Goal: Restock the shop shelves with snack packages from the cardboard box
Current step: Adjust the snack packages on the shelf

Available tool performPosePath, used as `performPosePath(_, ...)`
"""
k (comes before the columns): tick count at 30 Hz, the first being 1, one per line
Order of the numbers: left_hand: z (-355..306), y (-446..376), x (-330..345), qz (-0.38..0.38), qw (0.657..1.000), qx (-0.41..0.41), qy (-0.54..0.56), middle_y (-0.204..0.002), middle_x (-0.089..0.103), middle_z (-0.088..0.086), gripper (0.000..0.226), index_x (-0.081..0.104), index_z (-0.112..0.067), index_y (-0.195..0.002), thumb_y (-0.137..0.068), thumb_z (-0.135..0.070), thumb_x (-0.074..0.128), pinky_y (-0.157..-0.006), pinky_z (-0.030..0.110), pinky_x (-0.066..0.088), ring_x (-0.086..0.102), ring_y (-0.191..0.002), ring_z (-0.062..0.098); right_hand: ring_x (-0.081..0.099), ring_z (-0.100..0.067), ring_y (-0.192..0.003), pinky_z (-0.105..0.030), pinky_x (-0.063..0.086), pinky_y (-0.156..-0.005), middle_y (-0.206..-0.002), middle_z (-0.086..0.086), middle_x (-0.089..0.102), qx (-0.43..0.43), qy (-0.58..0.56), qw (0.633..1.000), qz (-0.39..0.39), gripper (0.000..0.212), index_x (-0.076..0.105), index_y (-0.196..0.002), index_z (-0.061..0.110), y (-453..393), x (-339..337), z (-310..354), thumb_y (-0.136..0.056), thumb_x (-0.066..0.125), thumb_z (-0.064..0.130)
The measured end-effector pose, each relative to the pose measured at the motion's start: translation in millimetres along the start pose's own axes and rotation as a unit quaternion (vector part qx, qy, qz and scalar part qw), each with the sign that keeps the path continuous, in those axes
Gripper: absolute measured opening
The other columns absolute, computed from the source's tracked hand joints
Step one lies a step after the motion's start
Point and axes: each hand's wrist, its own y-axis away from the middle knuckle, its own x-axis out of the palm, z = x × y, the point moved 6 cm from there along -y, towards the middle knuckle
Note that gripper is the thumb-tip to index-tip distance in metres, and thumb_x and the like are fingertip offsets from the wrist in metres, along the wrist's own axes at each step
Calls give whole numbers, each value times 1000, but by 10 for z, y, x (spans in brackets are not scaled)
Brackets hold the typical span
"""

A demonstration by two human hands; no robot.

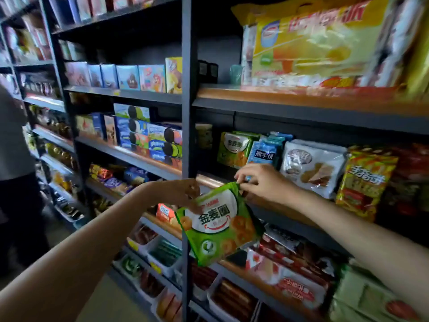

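I hold a green snack package point(218, 225) with a white oval label and biscuit pictures in front of the shelf edge point(209, 181). My left hand point(180, 191) pinches its top left corner. My right hand point(257, 180) pinches its top right corner. The bag hangs tilted, just below the middle shelf. On that shelf, matching green packages point(233, 148) stand upright behind my right hand, beside blue packs point(265, 152). No cardboard box is in view.
A dark upright post point(188, 89) divides the shelving. White cracker bags point(311, 166) and a yellow-red bag point(364, 180) stand right of the blue packs. A big yellow pack point(313, 43) sits on the shelf above. Another person point(14, 159) stands at far left.
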Motion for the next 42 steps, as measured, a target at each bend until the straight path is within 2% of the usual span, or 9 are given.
performPosePath(5, -686, -233, -125, -24, 980, 85, -177, -109, 52, 6, 46, 40, -18, -94, -72, -22, 80, -72, 30, 41, 50, -91, 21, 63, -12, -67, -32, 55, -56, -94, -9, 63, 146, -99, 982, 67, 17, 55, -97, 11, 442, -122, -262, -85, 64, 19)
performPosePath(8, -871, -290, -269, -56, 967, 106, -224, -117, 52, 10, 53, 43, -7, -115, -76, -19, 76, -61, 22, 33, 45, -91, 16, 65, -18, -67, -29, 52, -47, -97, -8, 64, 191, -138, 972, 4, 40, 45, -98, 10, 428, -89, -286, -79, 72, 33)
performPosePath(12, -1076, -413, -392, -132, 949, 146, -245, -119, 56, 13, 55, 41, -6, -121, -79, -19, 73, -79, 29, 38, 54, -103, 25, 66, -30, -67, -33, 53, -50, -112, -7, 55, 228, -138, 956, -123, 55, 35, -106, 13, 285, -199, -373, -74, 75, 33)
performPosePath(17, -1112, -688, -524, -198, 909, 188, -315, -118, 57, 12, 47, 42, -9, -122, -82, -19, 65, -88, 37, 44, 53, -109, 31, 63, -13, -52, -21, 50, -46, -112, -3, 58, 225, -138, 959, -103, 43, 44, -118, 19, -26, -175, -601, -83, 68, 25)
performPosePath(22, -891, -786, -799, -428, 815, 218, -325, -117, 51, 19, 44, 51, -4, -120, -76, -4, 51, -87, 50, 45, 47, -105, 40, 58, -8, -37, -19, 49, -40, -86, -4, 60, 305, -366, 845, -245, 42, 48, -124, 2, -583, -24, -1206, -88, 63, 19)
performPosePath(25, -569, -1212, -651, -329, 865, 146, -350, -144, 31, 10, 56, 37, -14, -138, -83, -12, 50, -101, 44, 37, 32, -126, 33, 62, -9, -43, -24, 51, -44, -97, -6, 63, 318, -416, 812, -259, 44, 44, -124, 4, -1056, 114, -1506, -89, 62, 20)
performPosePath(31, -236, -1997, -497, -229, 931, 71, -276, -153, 15, 6, 64, 30, -26, -143, -85, -10, 52, -111, 40, 28, 21, -136, 32, 53, -4, -30, -14, 46, -37, -142, -17, 35, 344, -315, 859, -211, 57, 25, -141, 2, -1690, 168, -1880, -94, 54, 12)
performPosePath(36, -207, -2272, -456, -216, 940, 63, -257, -155, 11, 1, 64, 31, -27, -143, -86, -10, 52, -109, 42, 32, 20, -138, 34, 68, -37, -86, -43, 54, -78, -120, -13, 53, 303, -40, 931, -198, 29, 56, -120, 0, -1767, 4, -1988, -93, 52, 10)
performPosePath(42, -236, -2263, -481, -237, 927, 124, -261, -153, 19, -4, 60, 33, -29, -142, -86, -16, 51, -109, 38, 29, 18, -140, 26, 65, -38, -86, -50, 51, -81, -107, -18, 62, 273, 40, 927, -254, 22, 66, -94, -1, -1742, -117, -1975, -92, 44, 0)
